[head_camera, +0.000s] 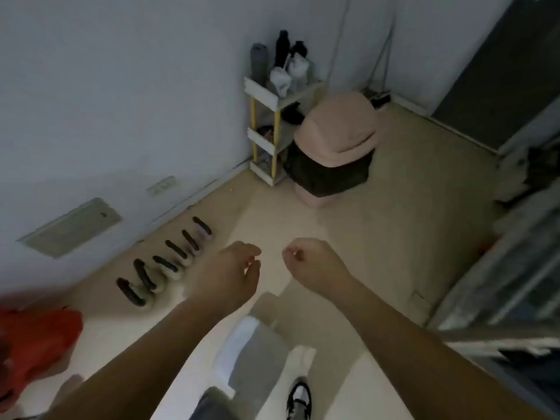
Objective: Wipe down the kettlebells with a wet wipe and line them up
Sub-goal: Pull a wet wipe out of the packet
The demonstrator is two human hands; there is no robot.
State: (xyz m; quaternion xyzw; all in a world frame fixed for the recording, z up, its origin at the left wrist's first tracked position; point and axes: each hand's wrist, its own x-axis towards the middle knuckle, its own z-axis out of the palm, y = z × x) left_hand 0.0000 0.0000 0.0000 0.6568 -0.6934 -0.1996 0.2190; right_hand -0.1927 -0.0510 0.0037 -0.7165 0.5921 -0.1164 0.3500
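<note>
- kettlebells point(165, 264): six in a row on the floor point(363, 237), tucked along the foot of the wall point(121, 101), handles up and roughly parallel. The wall probably serves as a straight guide (my read), and lining-up looks done or nearly done.
- Handles are black, thick, matte loops. Bodies are pale and rounded but blurred, so material can't be told.
- left grip point(227, 275): in the air near the row, touching nothing, fingers loosely curled, thumb apart, holds nothing.
- right grip point(312, 262): just beside the left, fingers folded toward the palm, nothing showing in it.
- No wet wipe in view, so wiping is likely finished.
- pink bin point(336, 131): domed lid, dark liner, in the corner beside the white rack point(266, 95) with yellow posts. Probably where a used wipe would go.
- red fabric point(39, 338): at the left edge, blurred.
</note>
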